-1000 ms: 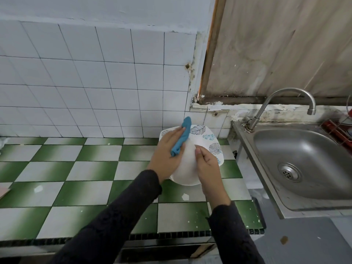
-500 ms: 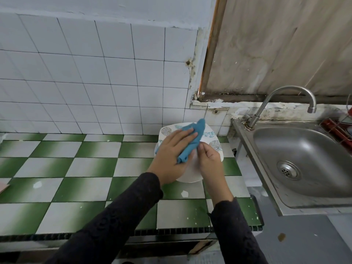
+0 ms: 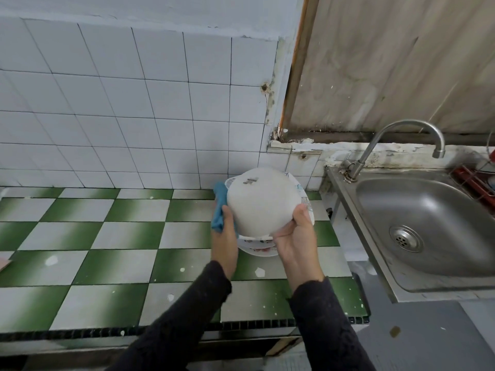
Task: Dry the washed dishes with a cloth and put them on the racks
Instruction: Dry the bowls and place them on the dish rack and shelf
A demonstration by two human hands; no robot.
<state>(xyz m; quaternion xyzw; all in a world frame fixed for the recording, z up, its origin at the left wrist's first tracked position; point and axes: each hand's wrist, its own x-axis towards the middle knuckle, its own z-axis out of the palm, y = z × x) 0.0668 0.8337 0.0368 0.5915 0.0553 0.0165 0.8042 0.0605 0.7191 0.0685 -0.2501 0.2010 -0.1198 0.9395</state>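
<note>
Since half a second ago the dish [image 3: 261,202] has been turned over. Its plain white underside now faces the camera, and the blue cloth [image 3: 219,207] has slid from the dish's top to its left edge. The dish is held up just right of the frame's centre, above a small stack of patterned dishes [image 3: 257,247] standing on the green-and-white tiled desk [image 3: 107,236]. The left hand [image 3: 224,245] grasps the cloth and presses it to the dish's left side, thumb on the near face. The right hand [image 3: 294,236] grips the lower right rim, with the thumb laid on the underside. This looks like the drying step, now moving to the back of this dish. The next move would probably be to wipe the cloth across the underside while the right hand keeps the rim steady, then carry the dish to a rack. Most of the fingers of both hands are hidden behind the dish, so how the cloth lies on the far face cannot be seen. A patterned rim shows past the dish's upper right edge, and I cannot tell if it belongs to the held dish or to another behind it. The sink [image 3: 428,210] and tap [image 3: 401,129] fill the right of the frame. Only a cut-off corner of a red wire rack [image 3: 474,180] shows at the right edge, so any room on it is out of view.
</note>
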